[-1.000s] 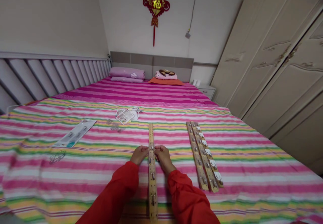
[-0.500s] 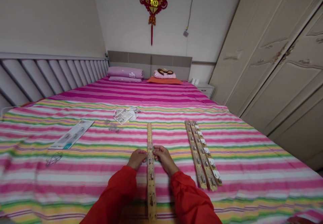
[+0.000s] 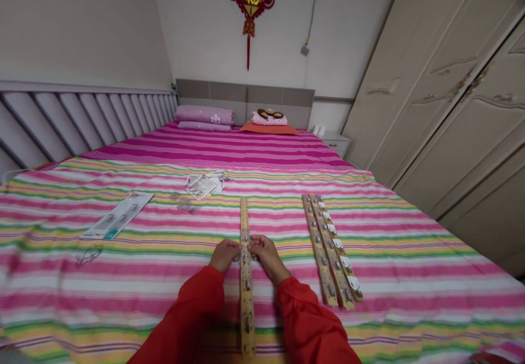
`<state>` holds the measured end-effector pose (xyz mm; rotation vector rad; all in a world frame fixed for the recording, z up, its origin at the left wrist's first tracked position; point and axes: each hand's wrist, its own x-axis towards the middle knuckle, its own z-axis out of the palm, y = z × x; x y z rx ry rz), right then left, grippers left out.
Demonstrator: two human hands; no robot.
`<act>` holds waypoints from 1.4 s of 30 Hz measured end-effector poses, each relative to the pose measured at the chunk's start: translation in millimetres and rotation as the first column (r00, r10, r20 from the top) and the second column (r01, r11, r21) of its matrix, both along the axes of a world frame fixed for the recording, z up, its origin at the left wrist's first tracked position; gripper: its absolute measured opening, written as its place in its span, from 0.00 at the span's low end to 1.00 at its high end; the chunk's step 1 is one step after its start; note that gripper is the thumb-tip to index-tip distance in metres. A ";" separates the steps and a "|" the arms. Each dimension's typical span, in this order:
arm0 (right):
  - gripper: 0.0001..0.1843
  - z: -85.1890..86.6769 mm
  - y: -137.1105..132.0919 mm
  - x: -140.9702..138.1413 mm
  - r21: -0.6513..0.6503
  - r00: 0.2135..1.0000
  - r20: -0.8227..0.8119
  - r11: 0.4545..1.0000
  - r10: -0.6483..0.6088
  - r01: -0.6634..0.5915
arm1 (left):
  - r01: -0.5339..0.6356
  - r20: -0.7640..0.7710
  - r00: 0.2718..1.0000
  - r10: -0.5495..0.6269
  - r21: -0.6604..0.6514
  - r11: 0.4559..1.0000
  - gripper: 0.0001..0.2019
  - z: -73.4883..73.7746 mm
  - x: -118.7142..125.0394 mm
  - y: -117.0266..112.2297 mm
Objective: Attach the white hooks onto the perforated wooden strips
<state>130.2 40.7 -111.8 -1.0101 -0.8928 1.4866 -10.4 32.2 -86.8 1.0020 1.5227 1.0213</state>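
A long wooden strip (image 3: 245, 287) with metal hooks along it lies on the striped bedspread (image 3: 123, 276), pointing away from me. My left hand (image 3: 223, 254) and my right hand (image 3: 266, 253) meet at the strip's middle, fingers pinched together on a small metal hook (image 3: 245, 245) there. Both arms wear red sleeves. To the right lie two more wooden strips (image 3: 330, 249) side by side, carrying hooks and white pads.
A flat package (image 3: 118, 216) and torn clear wrappers (image 3: 203, 185) lie on the left of the bed. Pillows (image 3: 205, 117) sit at the headboard. A cream wardrobe (image 3: 451, 96) stands along the right, a slatted panel (image 3: 82, 123) on the left.
Both hands stay pinched at the same spot on the strip. Only the view has shifted slightly.
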 end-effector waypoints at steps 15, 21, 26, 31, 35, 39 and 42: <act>0.17 -0.8 4.0 -2.3 -0.054 0.999 0.050 0.998 -0.015 0.017 | 0.045 -0.143 0.988 -0.049 -0.036 0.998 0.13 -5.4 -0.9 13.1; 0.16 0.7 2.3 -1.0 -0.042 0.999 0.050 0.999 0.005 -0.003 | 0.032 -0.177 0.984 -0.023 0.047 0.998 0.16 -5.6 -0.9 0.7; 0.15 -2.4 3.3 -0.3 -0.018 0.998 0.063 1.000 0.009 -0.008 | 0.017 -0.071 0.997 -0.003 0.202 0.979 0.19 -18.4 -3.5 -8.7; 0.14 -5.0 3.6 -1.0 0.003 0.997 0.083 1.000 0.010 -0.010 | -0.019 -0.014 1.000 0.022 0.170 0.985 0.21 -19.8 0.0 -11.5; 0.13 -2.4 -0.2 -2.2 0.025 0.996 0.093 1.000 -0.006 0.003 | 0.017 -0.072 0.997 -0.002 0.209 0.978 0.18 -16.5 2.8 -14.4; 0.12 -0.2 -9.2 -3.3 0.038 0.995 0.098 0.999 -0.024 0.020 | 0.111 -0.111 0.990 -0.088 0.219 0.969 0.17 -14.6 3.5 -21.2; 0.13 -3.2 -18.9 -2.2 0.029 0.995 0.091 0.999 -0.030 0.027 | 0.150 -0.148 0.982 -0.120 0.213 0.965 0.17 -15.2 4.0 -29.3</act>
